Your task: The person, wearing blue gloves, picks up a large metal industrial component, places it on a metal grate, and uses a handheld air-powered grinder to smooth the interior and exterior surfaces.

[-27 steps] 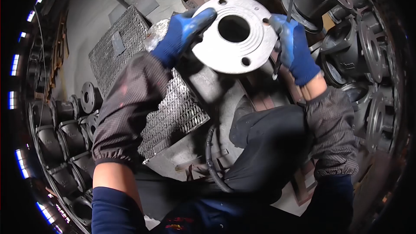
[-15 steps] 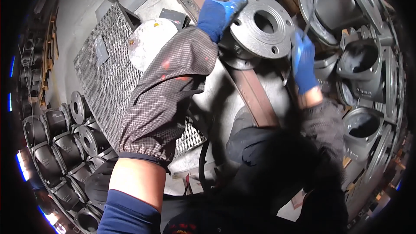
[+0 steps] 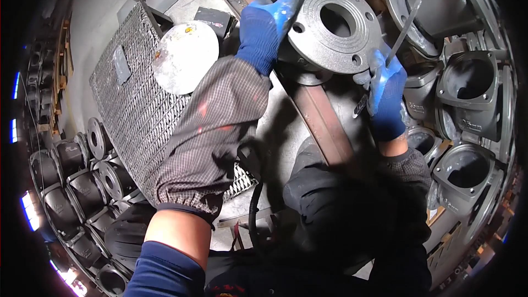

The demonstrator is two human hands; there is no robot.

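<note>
A grey cast-metal pipe fitting (image 3: 327, 50) has its round flange turned up toward me, with bolt holes around a large central bore. My left hand (image 3: 268, 25), in a blue coated glove, grips the flange's left edge, thumb laid on the rim. In my gloved right hand (image 3: 386, 91), fingers closed, is a thin metal hand tool (image 3: 406, 28). Its narrow shaft slants up and right, ending in a slightly widened tip; the other end shows below the fist. This hand is close by the flange's lower right rim; whether it touches cannot be made out.
Beneath the fitting runs a brown steel beam (image 3: 322, 118). At left, a metal grating (image 3: 129, 115) bears a white round plate (image 3: 186, 58), with a dark box (image 3: 213, 20) beside it. Several castings (image 3: 467, 80) crowd the right; more flanged pieces (image 3: 113, 179) stand lower left.
My right hand has turned, and the tool's shaft now leans further right, clear of the flange. My left hand keeps its hold on the flange. The whole view has shifted slightly.
</note>
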